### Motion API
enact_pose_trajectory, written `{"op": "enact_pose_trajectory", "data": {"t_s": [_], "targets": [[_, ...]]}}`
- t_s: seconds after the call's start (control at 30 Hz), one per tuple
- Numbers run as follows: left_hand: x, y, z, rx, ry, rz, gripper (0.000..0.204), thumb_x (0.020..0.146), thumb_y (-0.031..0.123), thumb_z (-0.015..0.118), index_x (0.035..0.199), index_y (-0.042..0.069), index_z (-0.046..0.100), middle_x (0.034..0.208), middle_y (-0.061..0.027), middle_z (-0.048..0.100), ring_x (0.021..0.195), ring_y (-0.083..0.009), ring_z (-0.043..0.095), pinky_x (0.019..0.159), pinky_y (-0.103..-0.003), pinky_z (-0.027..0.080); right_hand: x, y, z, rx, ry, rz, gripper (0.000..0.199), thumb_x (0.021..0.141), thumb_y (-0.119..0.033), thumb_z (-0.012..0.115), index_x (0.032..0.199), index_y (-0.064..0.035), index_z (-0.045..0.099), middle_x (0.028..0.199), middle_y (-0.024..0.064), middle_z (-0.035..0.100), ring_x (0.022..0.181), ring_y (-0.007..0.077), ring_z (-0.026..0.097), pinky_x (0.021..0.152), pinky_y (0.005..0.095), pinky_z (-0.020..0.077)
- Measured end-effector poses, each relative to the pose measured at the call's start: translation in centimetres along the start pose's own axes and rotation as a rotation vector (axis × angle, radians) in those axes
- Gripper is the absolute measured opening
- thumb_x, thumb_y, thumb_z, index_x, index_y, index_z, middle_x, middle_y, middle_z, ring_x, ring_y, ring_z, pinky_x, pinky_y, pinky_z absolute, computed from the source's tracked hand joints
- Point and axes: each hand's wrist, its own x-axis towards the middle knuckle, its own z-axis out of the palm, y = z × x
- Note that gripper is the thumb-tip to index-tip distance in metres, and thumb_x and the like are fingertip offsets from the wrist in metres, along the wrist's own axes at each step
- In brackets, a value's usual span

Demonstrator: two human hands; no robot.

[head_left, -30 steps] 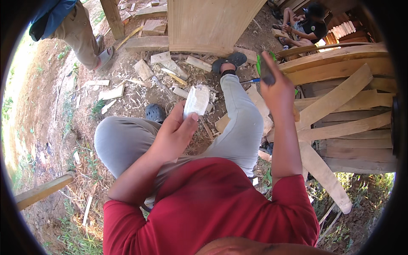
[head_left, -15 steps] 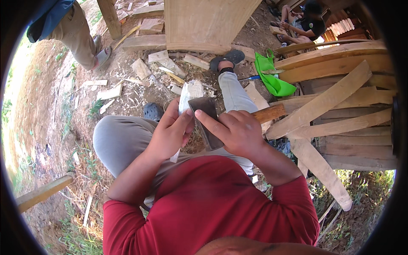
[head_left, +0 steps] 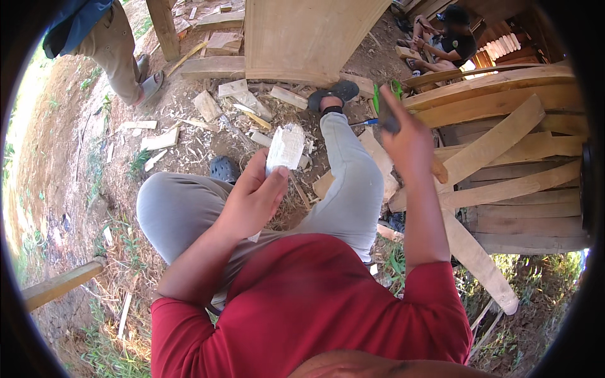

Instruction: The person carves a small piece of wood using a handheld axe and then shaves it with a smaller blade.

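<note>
My left hand (head_left: 251,194) is closed around a pale, whitish piece of wood (head_left: 285,148), its roughly cut end pointing up and away from me over my lap. To the right, above my right shin, my raised right hand (head_left: 408,143) grips a hatchet with a dark flat metal head (head_left: 389,118). The hatchet's wooden handle (head_left: 439,170) shows below that hand. Motion blurs the right fingers and the head a little. Hatchet and wood are well apart.
Wood offcuts (head_left: 208,106) and shavings litter the dirt ahead. A large board (head_left: 296,41) stands beyond my right foot. Stacked curved planks (head_left: 498,104) fill the right side, near a green bag (head_left: 396,88). One person (head_left: 104,57) stands at far left; another (head_left: 449,44) sits at far right.
My right hand has lifted the hatchet away from the wood, up and to the right. My left hand keeps its hold on the wood in nearly the same place.
</note>
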Motion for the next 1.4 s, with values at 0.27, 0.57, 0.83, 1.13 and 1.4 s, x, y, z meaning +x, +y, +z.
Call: {"op": "enact_pose_trajectory", "data": {"t_s": [0.27,0.57,0.83,1.13,1.4], "targets": [[0.5,-1.0,0.0,-0.044,0.03,-0.005,0.035,0.113,0.017,0.044,0.147,0.007,0.044,0.081,-0.0011,0.053,0.054,-0.0069,0.047,0.048,-0.022,0.039,-8.3,-7.4,0.4,0.121,0.036,-0.731,0.077,0.074,-0.016,0.071,0.151,-0.0197,0.062,0.074,-0.0002,0.047,0.065,0.0201,0.055,0.06,0.0384,0.0461],[-0.2,-1.3,-0.5,0.106,-0.031,-0.145,0.036,0.108,0.009,0.044,0.144,0.008,0.045,0.085,0.0002,0.053,0.06,-0.0066,0.048,0.052,-0.023,0.04,-5.3,-6.2,3.1,-0.109,-0.199,-0.494,0.067,0.091,-0.011,0.063,0.156,-0.0257,0.054,0.084,0.0074,0.064,0.078,0.0299,0.067,0.067,0.046,0.0525],[0.3,-0.7,-0.7,-0.105,0.023,-0.054,0.029,0.113,0.014,0.044,0.141,0.005,0.045,0.086,-0.0019,0.056,0.061,-0.0087,0.05,0.054,-0.024,0.043,-0.3,-0.2,1.9,0.099,-0.075,0.062,0.07,0.087,-0.01,0.074,0.151,-0.0306,0.057,0.113,0.0188,0.075,0.099,0.0408,0.073,0.082,0.0481,0.0579],[1.7,-1.1,0.4,-0.214,0.035,-0.149,0.022,0.115,0.023,0.047,0.13,0.007,0.05,0.085,-0.0018,0.057,0.06,-0.0092,0.051,0.051,-0.025,0.042,-8.6,-6.8,2.3,0.161,-0.035,-0.6,0.083,0.07,-0.017,0.082,0.151,-0.0179,0.061,0.077,0.0022,0.058,0.069,0.0225,0.062,0.063,0.0395,0.0507],[1.2,-1.7,0.1,-0.119,0.019,-0.198,0.016,0.116,0.023,0.046,0.125,0.011,0.052,0.081,0.0008,0.053,0.056,-0.0066,0.045,0.048,-0.024,0.04,-8.7,-6.5,4.0,0.108,-0.042,-0.636,0.081,0.076,-0.017,0.076,0.155,-0.0193,0.057,0.076,0.0002,0.057,0.07,0.0215,0.062,0.061,0.0399,0.0499]]}}
